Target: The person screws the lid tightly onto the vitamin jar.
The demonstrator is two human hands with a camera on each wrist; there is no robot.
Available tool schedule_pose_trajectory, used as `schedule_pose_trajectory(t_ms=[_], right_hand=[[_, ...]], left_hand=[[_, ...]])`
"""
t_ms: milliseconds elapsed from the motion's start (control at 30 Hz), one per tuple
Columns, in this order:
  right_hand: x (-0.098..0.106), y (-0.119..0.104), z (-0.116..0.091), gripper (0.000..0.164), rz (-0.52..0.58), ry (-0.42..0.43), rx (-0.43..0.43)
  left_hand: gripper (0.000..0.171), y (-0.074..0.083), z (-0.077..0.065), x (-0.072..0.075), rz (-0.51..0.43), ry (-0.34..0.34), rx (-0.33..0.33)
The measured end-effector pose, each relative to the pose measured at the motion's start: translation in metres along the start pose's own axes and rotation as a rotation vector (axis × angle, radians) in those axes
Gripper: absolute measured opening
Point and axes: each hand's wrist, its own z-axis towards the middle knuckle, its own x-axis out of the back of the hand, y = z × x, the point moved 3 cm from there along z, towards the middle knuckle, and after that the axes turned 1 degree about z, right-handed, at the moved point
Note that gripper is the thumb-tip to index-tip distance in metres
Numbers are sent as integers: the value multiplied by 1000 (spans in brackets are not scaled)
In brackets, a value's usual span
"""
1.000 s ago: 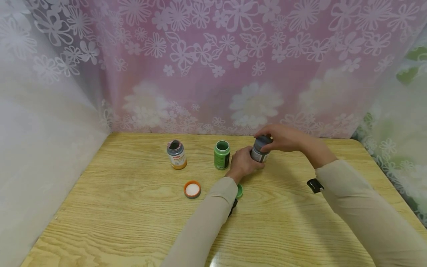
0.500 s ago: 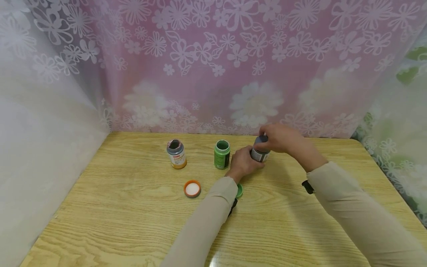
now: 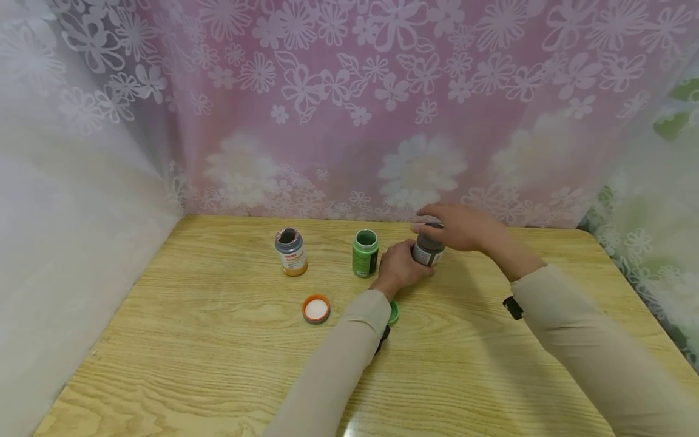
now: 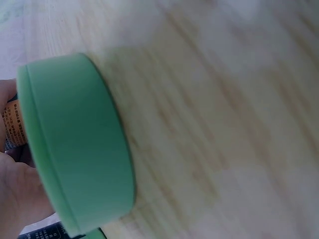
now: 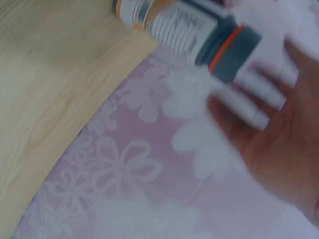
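My left hand point(image 3: 401, 266) grips the lower part of a grey plastic bottle point(image 3: 425, 254) with a white and orange label, holding it upright on the table. A dark grey cap point(image 5: 237, 54) sits on its neck, and a thin orange ring shows beneath it. Around the cap, the fingers of my right hand point(image 3: 464, 227) are spread; the right wrist view has this hand point(image 5: 286, 132) blurred and apart from the cap. Below my left wrist lies a green lid point(image 3: 394, 312), partly hidden by the sleeve. That green lid point(image 4: 82, 144) looms large in the left wrist view.
Left of my hands stand a lidless green bottle point(image 3: 364, 258) and a lidless grey-and-orange bottle point(image 3: 293, 255) with torn foil at its mouth. An upturned cap point(image 3: 316, 309) with an orange rim lies in front. A floral curtain point(image 3: 327, 152) hangs behind the wooden table point(image 3: 191, 352).
My right fingers were around the cap half a second ago and have since loosened and spread off it. The left hand has kept its grip on the bottle.
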Motion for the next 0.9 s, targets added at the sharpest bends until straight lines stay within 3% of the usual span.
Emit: schedule_pose_trajectory(t_ms=[133,267,567,900], right_hand=[[5,2,-6,48,90,-62,220],[9,1,-9,40,105,-98,299],[9,-8,1,41,41,-120,122],[7,-13,4,45,-111,-52,-5]], left_hand=[[58,-1,0,-1,7,2,-3],[56,-1,0,-1,8,9,-7],[56,-2,-1,-1,11,5,0],[57,-2,-1,-2,-2,12,-18]])
